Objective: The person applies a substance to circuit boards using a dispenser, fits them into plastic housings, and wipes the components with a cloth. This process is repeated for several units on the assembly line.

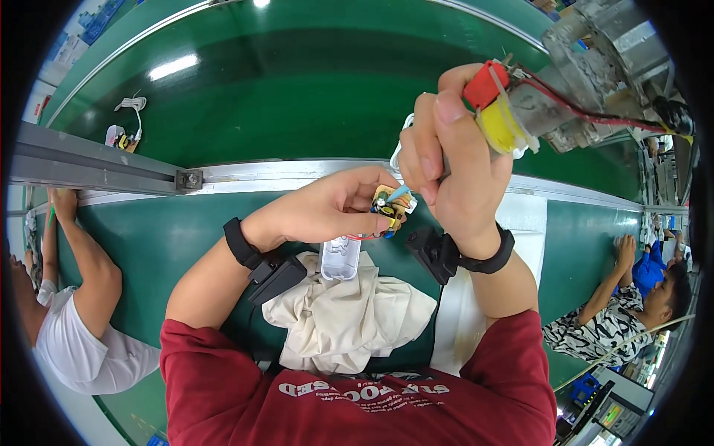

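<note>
My left hand (pixel 327 206) pinches a small circuit board (pixel 387 212) crowded with components, some of them yellow. Red wire shows between the board and an open white plastic housing (pixel 341 260) just below it. My right hand (pixel 461 160) is wrapped round a dispensing gun (pixel 500 125) with a yellow collar and a red switch block. Its light-blue tapered tip (pixel 398 195) reaches the board's upper side; whether it touches cannot be made out. Part of the gun's body is hidden by my fingers. A crumpled beige cloth (pixel 349 312) lies under the housing, close to me.
A metal rail (pixel 245 172) separates my green bench from the green belt (pixel 297 97) beyond. On the belt's left sits a white-cabled unit (pixel 123 137). White sheet material (pixel 529 223) lies right of me. Co-workers sit on the left (pixel 89 327) and right (pixel 602 320).
</note>
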A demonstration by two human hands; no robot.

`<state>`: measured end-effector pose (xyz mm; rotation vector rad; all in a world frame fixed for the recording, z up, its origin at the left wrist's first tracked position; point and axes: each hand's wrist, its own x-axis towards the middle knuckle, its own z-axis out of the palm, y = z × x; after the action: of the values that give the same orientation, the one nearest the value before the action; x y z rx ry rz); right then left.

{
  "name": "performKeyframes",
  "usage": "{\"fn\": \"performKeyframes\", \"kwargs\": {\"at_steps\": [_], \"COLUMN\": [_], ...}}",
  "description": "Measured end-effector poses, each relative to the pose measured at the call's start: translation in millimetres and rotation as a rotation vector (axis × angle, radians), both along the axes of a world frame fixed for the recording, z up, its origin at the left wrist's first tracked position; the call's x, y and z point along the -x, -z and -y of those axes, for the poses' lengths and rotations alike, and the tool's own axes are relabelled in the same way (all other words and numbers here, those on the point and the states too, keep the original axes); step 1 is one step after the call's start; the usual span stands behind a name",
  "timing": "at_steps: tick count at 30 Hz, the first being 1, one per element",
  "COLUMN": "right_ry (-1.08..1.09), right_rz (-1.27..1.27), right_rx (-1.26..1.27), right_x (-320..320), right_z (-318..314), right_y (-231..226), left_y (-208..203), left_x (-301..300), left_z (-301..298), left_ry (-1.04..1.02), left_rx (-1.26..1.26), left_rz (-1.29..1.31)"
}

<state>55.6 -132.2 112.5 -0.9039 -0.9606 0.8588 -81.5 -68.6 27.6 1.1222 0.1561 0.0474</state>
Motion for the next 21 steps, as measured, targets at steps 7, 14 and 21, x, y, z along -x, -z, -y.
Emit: {"fn": "performKeyframes", "kwargs": {"at_steps": [7, 14, 21], "right_ry": [0.000, 0.022, 0.048], "right_rz": [-0.010, 0.002, 0.046], "right_rx": [-0.007, 0.001, 0.015], "right_x": [-3, -4, -5], "right_z": [-1, -2, -2], "right_y": [2, -1, -8], "left_y": [1, 3, 4], "left_x": [-1, 0, 0], "left_z": [0, -1, -1], "left_ry": [0.006, 0.026, 0.026], "left_rx": [0.005, -0.011, -0.022], "left_rz": [-0.002, -0.020, -0.035]}}
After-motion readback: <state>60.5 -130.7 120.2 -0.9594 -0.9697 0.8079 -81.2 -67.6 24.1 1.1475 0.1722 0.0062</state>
